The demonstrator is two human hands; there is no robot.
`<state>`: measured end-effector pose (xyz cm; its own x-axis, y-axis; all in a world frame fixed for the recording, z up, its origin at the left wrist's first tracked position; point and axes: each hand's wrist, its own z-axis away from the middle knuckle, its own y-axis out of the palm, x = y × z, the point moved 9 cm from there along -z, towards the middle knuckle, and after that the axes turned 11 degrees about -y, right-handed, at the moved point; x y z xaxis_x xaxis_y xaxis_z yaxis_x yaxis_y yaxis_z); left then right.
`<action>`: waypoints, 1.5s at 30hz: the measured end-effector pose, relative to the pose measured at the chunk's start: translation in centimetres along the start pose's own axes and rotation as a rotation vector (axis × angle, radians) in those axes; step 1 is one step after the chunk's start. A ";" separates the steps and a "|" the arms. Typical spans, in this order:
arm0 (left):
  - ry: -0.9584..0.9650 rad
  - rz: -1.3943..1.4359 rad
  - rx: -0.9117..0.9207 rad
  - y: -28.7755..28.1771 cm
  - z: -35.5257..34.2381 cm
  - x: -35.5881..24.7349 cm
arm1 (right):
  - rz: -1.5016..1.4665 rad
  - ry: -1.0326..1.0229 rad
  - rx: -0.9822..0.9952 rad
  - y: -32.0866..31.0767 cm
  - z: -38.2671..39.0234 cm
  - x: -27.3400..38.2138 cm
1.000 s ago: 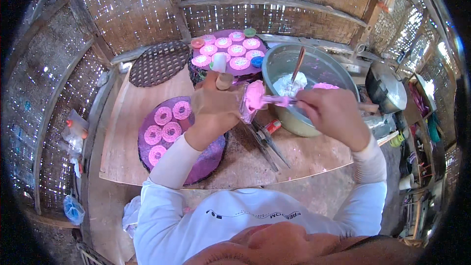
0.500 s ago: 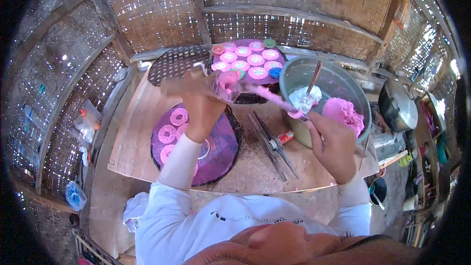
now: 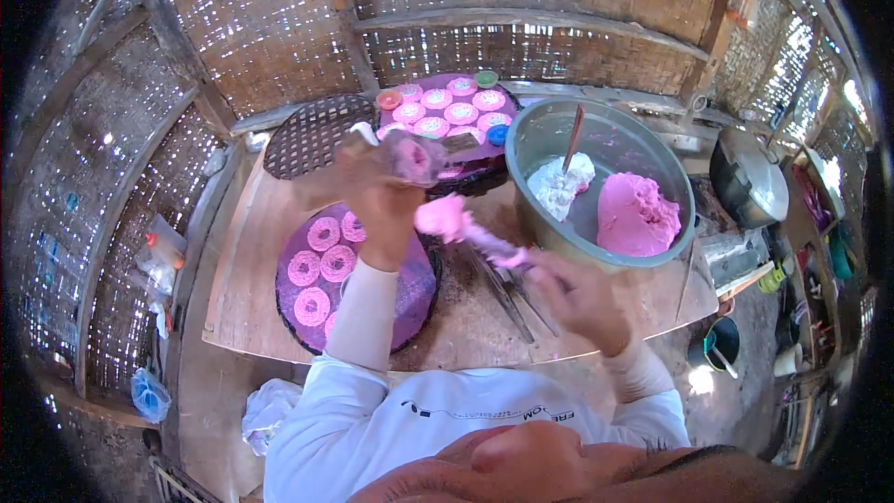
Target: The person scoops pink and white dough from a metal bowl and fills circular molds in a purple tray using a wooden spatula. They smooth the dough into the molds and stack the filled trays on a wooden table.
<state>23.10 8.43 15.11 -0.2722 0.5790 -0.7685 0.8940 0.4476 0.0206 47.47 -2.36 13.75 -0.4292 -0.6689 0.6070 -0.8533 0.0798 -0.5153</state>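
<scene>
My left hand (image 3: pixel 380 214) is closed around a wooden-handled press, blurred by motion, whose clear-looking cup (image 3: pixel 416 158) has pink dough inside. In my right hand (image 3: pixel 585 305) is a dough-smeared spatula (image 3: pixel 498 247), with a lump of pink dough (image 3: pixel 441 217) on its tip just below the cup, apparently apart from it. Under my left forearm lies a round purple-covered tray (image 3: pixel 405 303) bearing several pink dough rings (image 3: pixel 323 234); the forearm hides part of it. Right of the press stands a grey-green basin (image 3: pixel 684 154), holding a large pink dough mass (image 3: pixel 638 214) and a white mass (image 3: pixel 559 188) with a stick (image 3: pixel 574 135) upright in it.
At the back sits another purple tray (image 3: pixel 384 119) with several pink rounds and small coloured lids, beside a dark lattice-woven tray (image 3: pixel 307 144). Two long flat sticks (image 3: pixel 507 303) lie on the wooden table (image 3: pixel 242 303). A lidded pot (image 3: pixel 750 182) stands to the right.
My right hand has drawn the spatula nearer and lower, away from the cup; a dough lump now shows on its tip. My left hand still grips the press. The view has shifted slightly.
</scene>
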 end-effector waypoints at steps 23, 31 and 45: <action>-0.292 1.445 0.788 -0.3 1.2 0.0 | -2.674 0.509 0.607 18.1 0.3 8.8; -0.269 -0.162 0.255 -14.4 2.4 4.2 | -1.221 0.394 -0.052 13.6 -3.9 0.8; -0.133 -0.552 0.523 -18.5 6.0 -0.9 | -0.255 -0.212 0.314 19.7 -8.7 11.8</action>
<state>8.93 -4.48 11.57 -0.7123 0.2635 -0.6505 0.7017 0.2488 -0.6676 22.98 -2.30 16.00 -0.1190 -0.7772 0.6179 -0.7786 -0.3131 -0.5438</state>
